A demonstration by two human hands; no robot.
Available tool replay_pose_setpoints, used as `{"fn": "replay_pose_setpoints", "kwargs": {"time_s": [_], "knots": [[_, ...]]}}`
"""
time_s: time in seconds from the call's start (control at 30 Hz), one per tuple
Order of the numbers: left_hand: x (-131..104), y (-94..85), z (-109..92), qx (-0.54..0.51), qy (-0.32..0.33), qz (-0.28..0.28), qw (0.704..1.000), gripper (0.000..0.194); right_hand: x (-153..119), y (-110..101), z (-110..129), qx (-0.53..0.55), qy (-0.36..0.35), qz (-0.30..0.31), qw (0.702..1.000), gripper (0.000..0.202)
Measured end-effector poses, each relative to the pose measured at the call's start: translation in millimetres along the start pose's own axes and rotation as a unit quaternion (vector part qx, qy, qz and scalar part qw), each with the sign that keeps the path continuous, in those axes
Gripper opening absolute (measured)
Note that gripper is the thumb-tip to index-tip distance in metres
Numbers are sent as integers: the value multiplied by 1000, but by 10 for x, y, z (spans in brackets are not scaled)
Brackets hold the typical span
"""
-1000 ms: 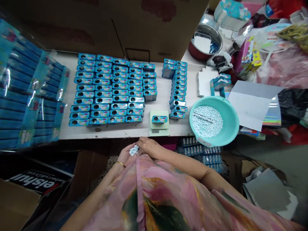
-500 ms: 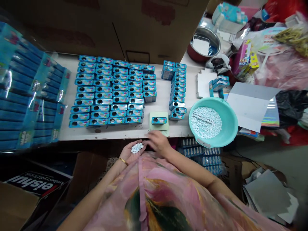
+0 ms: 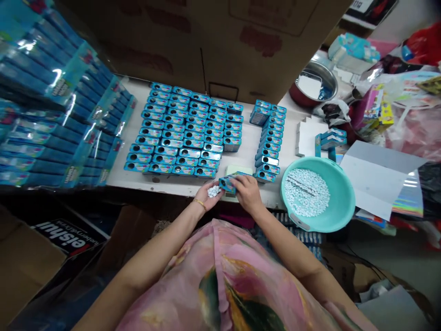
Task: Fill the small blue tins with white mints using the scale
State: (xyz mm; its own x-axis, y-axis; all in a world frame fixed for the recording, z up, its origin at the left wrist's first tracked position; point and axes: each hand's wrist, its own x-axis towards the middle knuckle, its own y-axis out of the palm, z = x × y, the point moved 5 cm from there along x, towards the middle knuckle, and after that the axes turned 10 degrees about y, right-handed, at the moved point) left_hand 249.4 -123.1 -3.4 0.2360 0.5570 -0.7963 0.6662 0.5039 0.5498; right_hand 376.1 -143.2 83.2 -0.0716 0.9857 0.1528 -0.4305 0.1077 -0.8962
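My left hand (image 3: 206, 196) is cupped, palm up, around a small heap of white tablets (image 3: 214, 191). In my right hand (image 3: 248, 192) is a small blue box (image 3: 227, 184), gripped from its right side and tilted. The box's left end, with a dark round opening, is at the fingers of my left hand, just above the tablets. Behind it lies a pale green scale-like pad (image 3: 239, 171), partly hidden by the box and my right hand. Rows of similar blue boxes (image 3: 183, 151) stand upright on the white table (image 3: 165, 184).
A turquoise basin (image 3: 341, 207) of white tablets stands to the right. A shorter row of blue boxes (image 3: 268, 151) is beyond my right hand. A large cardboard carton (image 3: 206, 41) walls off the back. Wrapped blue packs (image 3: 69, 115) are stacked at left, and a metal bowl (image 3: 330, 80) sits back right.
My right hand has lifted the blue box off the pale pad and tilted it toward my left hand. My left hand has moved up to the table edge with the tablets. The camera view has shifted.
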Motion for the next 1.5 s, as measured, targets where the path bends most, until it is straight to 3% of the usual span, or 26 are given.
{"fn": "replay_pose_setpoints", "kwargs": {"time_s": [0.13,0.3,0.4,0.53,0.67,0.8,0.87,0.93,1.0,1.1,1.2,1.3,1.5], "knots": [[69,173,107,5,-41,12,999,17,-25,-119,372,-129,-131,13,983,28],[91,245,205,2,-76,28,997,19,-26,-163,426,-161,-144,5,976,29],[134,255,221,-8,-62,28,998,18,-6,-194,323,-116,-92,15,989,31],[179,210,159,-14,-28,6,999,14,23,-161,-34,20,60,-12,998,33],[152,66,30,6,-24,-13,1000,13,-20,101,-483,221,182,-55,957,28],[59,-138,-86,14,-16,-36,999,14,-76,419,-791,340,253,-40,905,28],[-20,-231,-101,16,-17,-47,999,15,-108,428,-822,334,254,-32,907,30],[-119,-303,-88,19,-26,-51,998,16,-164,307,-752,277,227,-34,933,38],[-222,-357,-61,19,-38,-48,998,17,-261,121,-595,198,183,-46,962,43],[-349,-442,-33,9,-52,-49,997,18,-475,-94,-346,124,142,-69,980,32],[-426,-543,-28,5,-65,-66,996,19,-685,-166,-273,118,172,-112,972,20],[-455,-630,-49,10,-63,-86,994,21,-804,-178,-384,134,228,-156,952,17],[-455,-703,-92,17,-51,-92,994,22,-735,-251,-698,173,295,-188,921,18]]}}
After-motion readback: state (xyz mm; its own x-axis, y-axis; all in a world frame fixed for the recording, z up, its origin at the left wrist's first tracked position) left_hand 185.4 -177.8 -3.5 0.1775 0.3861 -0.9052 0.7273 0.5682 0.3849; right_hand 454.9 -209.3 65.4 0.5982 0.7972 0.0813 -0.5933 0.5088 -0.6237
